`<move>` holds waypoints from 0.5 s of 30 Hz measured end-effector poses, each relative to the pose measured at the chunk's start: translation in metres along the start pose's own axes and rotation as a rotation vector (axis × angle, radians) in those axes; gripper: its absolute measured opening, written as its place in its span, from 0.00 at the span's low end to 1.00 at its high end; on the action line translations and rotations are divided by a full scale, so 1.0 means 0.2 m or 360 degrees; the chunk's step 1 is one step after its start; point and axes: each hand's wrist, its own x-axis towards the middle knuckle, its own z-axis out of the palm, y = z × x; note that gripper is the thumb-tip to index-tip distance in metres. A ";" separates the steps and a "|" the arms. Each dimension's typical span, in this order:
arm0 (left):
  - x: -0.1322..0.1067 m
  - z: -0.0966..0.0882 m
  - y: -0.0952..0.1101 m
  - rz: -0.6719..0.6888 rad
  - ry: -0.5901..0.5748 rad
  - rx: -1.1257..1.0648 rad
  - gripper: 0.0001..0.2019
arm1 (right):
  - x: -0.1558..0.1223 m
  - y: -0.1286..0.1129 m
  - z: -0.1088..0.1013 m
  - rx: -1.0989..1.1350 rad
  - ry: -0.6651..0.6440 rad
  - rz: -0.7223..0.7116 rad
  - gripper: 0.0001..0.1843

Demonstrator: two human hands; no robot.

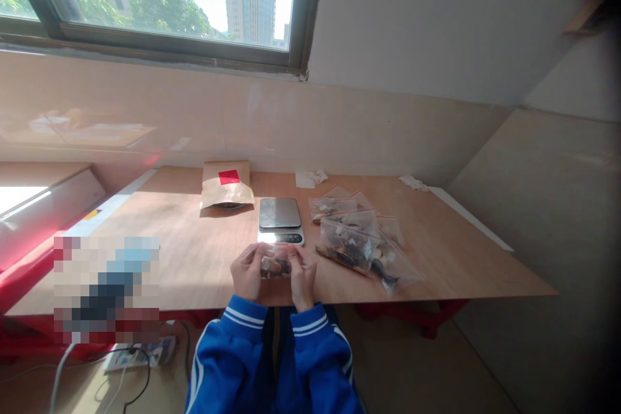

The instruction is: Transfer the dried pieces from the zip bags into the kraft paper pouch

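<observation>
In the head view, I see left hand (pixel 248 266) and right hand (pixel 301 265), each grip pinching the clear bag (pixel 275 261) near the scale (pixel 280 215). If one pinch slips, I judge the surface (pixel 194 272) could receive spilled pieces.

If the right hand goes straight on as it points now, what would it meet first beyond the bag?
Probably the scale, just ahead of the right hand, though the hand might pass above; height is unclear.
</observation>
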 end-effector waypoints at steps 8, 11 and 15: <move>0.03 -0.01 0.02 -0.0260 0.0060 -0.0255 0.26 | 0.02 0.02 -0.02 0.0125 -0.0166 0.0251 0.40; 0.03 -0.01 0.03 -0.0401 0.0071 -0.0304 0.30 | 0.02 0.04 -0.04 0.0042 -0.0066 0.0303 0.44; 0.04 -0.02 0.02 -0.0525 0.0036 -0.0259 0.37 | 0.03 0.05 -0.07 -0.0037 0.0092 0.0344 0.46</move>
